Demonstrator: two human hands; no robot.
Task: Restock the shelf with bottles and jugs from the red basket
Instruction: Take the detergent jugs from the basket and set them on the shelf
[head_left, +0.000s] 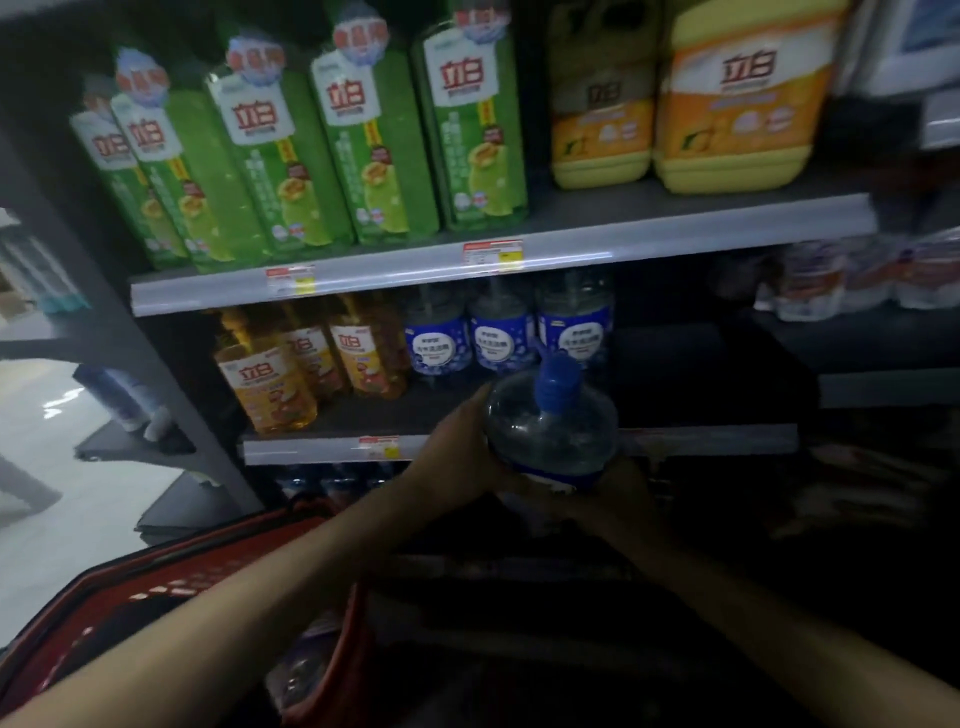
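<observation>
my left hand (457, 452) clasps the clear, blue-capped plastic bottle (550, 431) before the blue-labelled bottle row (501, 338); right hand (623, 491) beneath, grip unclear. likely heavy, slick: support the base.

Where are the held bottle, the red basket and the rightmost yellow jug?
held bottle (550, 431): head view, clear shoulder below the cap.
red basket (197, 558): head view, its rim.
rightmost yellow jug (743, 93): head view, front label.
</observation>
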